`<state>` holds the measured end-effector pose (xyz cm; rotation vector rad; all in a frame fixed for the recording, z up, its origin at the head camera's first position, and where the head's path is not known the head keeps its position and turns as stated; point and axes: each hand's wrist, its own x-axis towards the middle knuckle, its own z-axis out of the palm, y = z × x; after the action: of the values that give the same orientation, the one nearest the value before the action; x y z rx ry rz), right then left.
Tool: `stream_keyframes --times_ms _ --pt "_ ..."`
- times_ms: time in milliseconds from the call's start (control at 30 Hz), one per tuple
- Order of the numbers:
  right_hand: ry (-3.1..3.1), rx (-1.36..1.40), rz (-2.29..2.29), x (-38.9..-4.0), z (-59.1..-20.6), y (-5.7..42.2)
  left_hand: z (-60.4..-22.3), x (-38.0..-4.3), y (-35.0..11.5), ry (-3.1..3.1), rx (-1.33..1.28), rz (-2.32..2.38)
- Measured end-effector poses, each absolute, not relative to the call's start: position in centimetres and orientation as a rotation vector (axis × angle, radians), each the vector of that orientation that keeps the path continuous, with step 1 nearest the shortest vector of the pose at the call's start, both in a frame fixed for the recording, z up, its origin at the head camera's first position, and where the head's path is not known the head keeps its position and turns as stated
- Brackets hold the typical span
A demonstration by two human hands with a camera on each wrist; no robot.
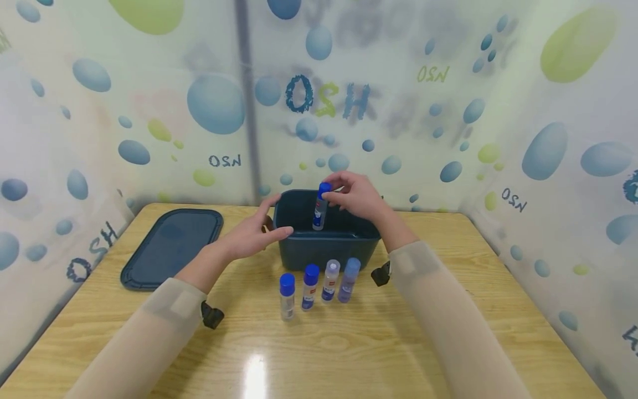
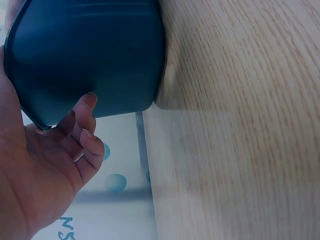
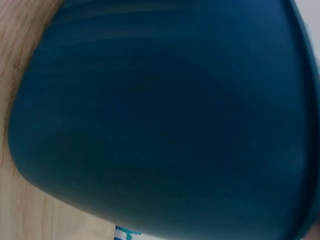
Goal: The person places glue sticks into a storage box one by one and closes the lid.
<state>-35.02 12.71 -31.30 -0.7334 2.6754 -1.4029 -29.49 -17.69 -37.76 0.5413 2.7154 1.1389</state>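
A person's two hands work at a deep, dark blue-green plastic bin (image 1: 329,254) on a light wood-grain desk (image 1: 239,354). The right hand (image 1: 355,197) pinches a slim clear tube with a bright blue cap and blue label (image 1: 319,215) near its top. The tube is nearly upright, slightly tilted, within the bin's opening — whether its base touches the bottom, I cannot tell. Well apart from it, the left hand (image 1: 249,234) grips the bin's left end, thumb over the front rim, fingers curled against the outer wall.

In front of the bin, four similar tubes stand in a row: two blue-capped tubes (image 1: 287,299), a pale-topped tube (image 1: 330,281) and a translucent light-blue tube (image 1: 349,281). To the left lies a flat, dark, rounded rectangular tray or lid (image 1: 171,249).
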Motion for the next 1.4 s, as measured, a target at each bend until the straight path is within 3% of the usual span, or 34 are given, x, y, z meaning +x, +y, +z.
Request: stream_keyframes --times_ms 800,1400 --pt "2.606 -0.812 -1.240 -36.6 -31.7 10.7 -37.8 -29.7 -17.7 2.666 0.561 1.180" --pt "2.602 -0.820 -1.153 -36.9 -34.0 9.3 -38.1 -29.3 -17.6 2.672 0.562 1.228"
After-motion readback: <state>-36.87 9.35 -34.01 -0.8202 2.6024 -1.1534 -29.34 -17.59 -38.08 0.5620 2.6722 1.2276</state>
